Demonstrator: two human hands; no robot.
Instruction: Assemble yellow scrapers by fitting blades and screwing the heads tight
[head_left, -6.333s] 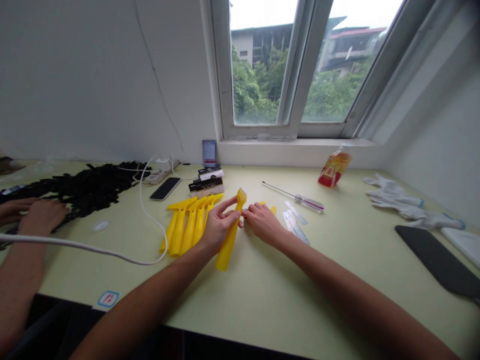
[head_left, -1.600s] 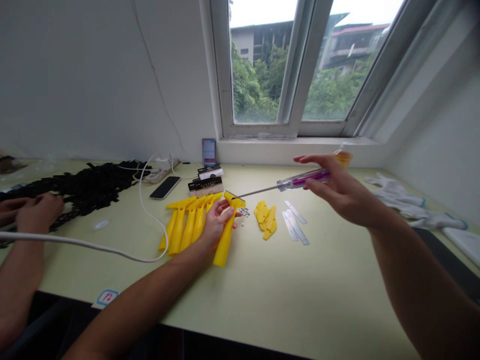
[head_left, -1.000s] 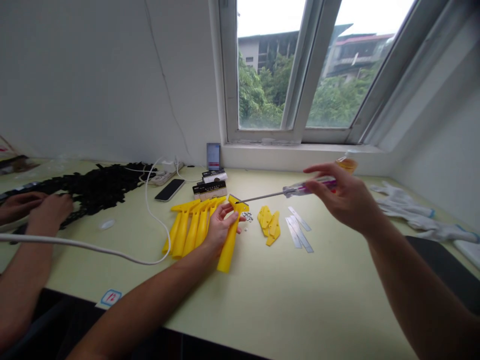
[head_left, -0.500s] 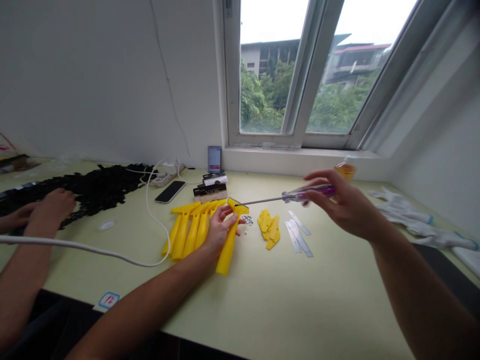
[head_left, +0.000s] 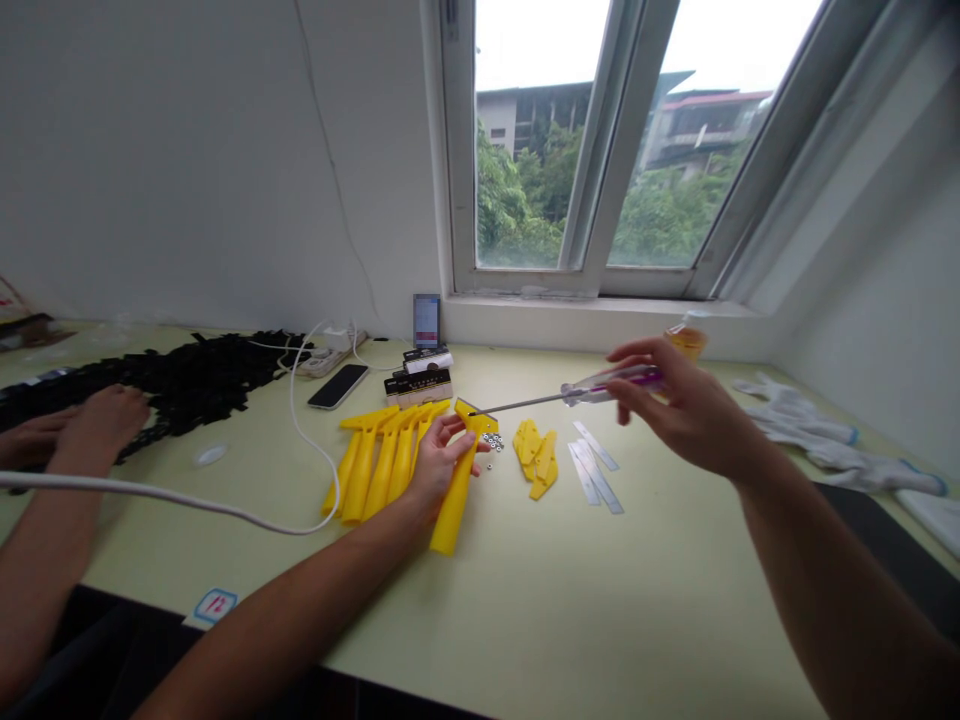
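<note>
My left hand is wrapped round a yellow plastic scraper, its handle pointing down toward me and its head tilted up. In my right hand is a screwdriver with a clear and purple handle. The tip of its long shaft meets the scraper's head. Just left of my left hand lies a row of several similar yellow scrapers. Small metal nuts are scattered right of the held scraper. Beyond them are loose yellow plates and flat metal blades.
A co-worker's hands work at a black pile on the left. A white cable crosses the table near my left forearm. A phone, small boxes, white gloves and an amber-coloured container lie or stand around.
The view has shifted very slightly. Both hands keep their holds, and the screwdriver tip stays at the scraper's head; the right fingers have moved a little on the handle.
</note>
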